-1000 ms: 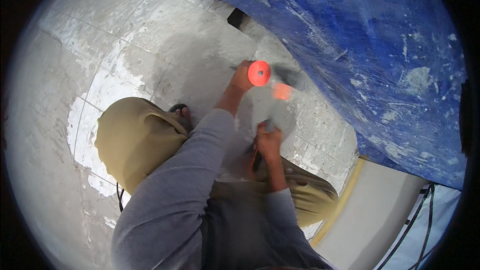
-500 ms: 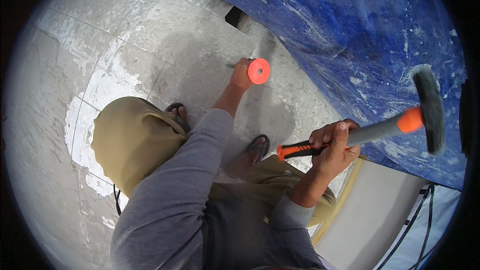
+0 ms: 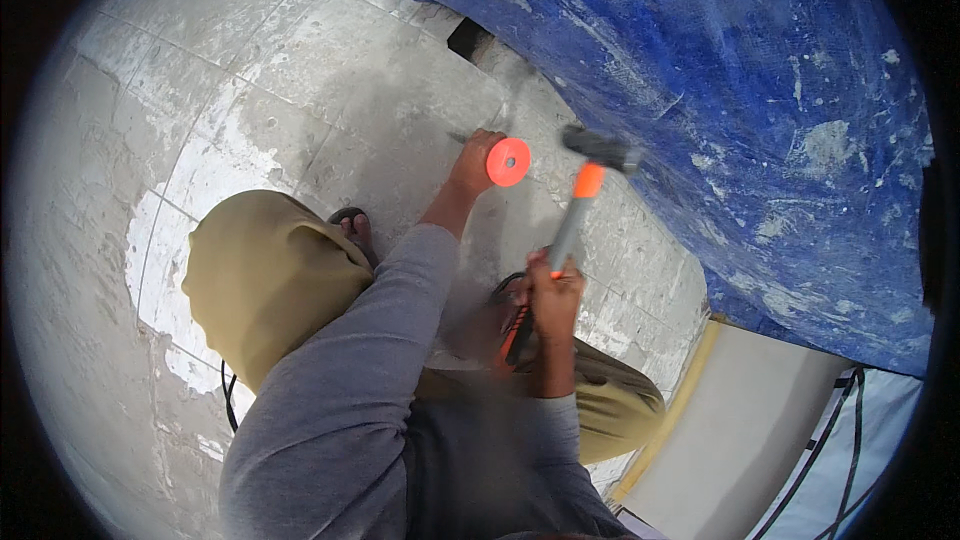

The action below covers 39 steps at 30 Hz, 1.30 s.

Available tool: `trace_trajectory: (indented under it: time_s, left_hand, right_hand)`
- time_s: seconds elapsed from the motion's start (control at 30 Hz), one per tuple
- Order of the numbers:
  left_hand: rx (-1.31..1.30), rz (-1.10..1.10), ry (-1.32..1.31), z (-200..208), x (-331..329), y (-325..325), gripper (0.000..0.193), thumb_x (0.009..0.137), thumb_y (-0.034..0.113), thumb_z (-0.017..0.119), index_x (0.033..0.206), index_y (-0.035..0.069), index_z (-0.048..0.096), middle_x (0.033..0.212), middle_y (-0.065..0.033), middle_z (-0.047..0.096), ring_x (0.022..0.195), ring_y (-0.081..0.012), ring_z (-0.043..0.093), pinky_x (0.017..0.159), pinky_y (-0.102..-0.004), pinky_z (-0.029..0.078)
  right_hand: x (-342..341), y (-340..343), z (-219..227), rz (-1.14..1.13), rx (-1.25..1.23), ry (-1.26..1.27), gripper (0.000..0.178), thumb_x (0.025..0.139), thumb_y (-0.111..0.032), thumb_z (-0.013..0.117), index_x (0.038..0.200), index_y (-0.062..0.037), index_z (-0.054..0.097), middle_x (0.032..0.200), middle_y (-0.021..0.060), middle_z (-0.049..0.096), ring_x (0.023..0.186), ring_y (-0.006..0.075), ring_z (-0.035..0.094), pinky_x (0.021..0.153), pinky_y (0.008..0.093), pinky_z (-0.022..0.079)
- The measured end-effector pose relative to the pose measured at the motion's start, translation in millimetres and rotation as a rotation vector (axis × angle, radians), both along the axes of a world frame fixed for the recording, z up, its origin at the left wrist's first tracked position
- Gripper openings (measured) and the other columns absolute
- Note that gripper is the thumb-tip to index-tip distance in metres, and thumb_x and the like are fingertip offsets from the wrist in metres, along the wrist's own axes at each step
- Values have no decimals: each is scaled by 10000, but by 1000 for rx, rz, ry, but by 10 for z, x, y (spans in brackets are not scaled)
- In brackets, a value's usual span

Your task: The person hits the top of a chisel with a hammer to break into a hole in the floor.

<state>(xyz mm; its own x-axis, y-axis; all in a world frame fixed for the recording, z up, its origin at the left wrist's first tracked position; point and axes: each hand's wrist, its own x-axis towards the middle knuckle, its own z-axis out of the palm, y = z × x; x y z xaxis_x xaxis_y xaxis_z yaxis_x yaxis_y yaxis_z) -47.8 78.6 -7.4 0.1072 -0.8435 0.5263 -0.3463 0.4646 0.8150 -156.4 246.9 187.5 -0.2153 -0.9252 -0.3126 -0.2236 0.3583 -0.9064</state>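
My left hand (image 3: 471, 165) is closed around a chisel with a round orange hand guard (image 3: 509, 163). A grey metal end in the guard's middle faces up, and a bit of the dark shank shows past my fingers on the far left side. My right hand (image 3: 557, 300) grips a club hammer (image 3: 568, 225) by its grey, black and orange handle. The dark hammer head, slightly blurred, hangs to the right of the guard, apart from it. Below both hands lies a worn tiled floor (image 3: 400, 110).
A paint-spattered blue tarp (image 3: 720, 120) slopes along the right. Near its far edge sits a dark block (image 3: 467, 39). A pale panel with a yellow edge (image 3: 670, 410) and black cables (image 3: 845, 440) lie at lower right. My sandalled feet (image 3: 352, 223) are on the tiles.
The hammer has swung from the far right leftward toward the chisel, my right hand moving left with it. My left hand and the chisel have shifted slightly left and nearer.
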Motion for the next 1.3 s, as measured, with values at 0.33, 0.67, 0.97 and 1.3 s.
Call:
trace_trajectory:
  time_s: [0.33,0.67,0.97,1.3]
  left_hand:
    - [-64,72,-4,108,71,-26,134,691,167,656,792,90,612,794,-105,613,767,-312,559,702,-404,438]
    - [16,-9,-127,96,-36,6,168,672,162,684,809,89,622,782,-105,610,768,-309,560,734,-409,449]
    - [15,20,-102,185,-100,-171,203,664,141,678,836,60,605,792,-141,626,786,-346,572,729,-426,464]
    - [37,78,-132,18,107,-183,154,692,171,664,798,74,609,797,-145,633,772,-341,584,719,-429,481]
  right_hand:
    - [-129,-3,-636,-21,-273,57,99,902,-76,556,867,-12,490,568,36,490,438,118,476,423,272,421]
    - [-54,63,-232,13,106,65,111,849,-58,609,843,-3,513,546,35,485,382,127,471,371,272,392]
    - [-29,-29,20,10,-44,4,113,865,-60,608,842,-5,511,539,43,500,396,115,476,381,263,401]
    - [124,-44,188,25,-88,-2,95,872,-38,593,877,-18,500,525,40,472,385,114,444,379,270,393]
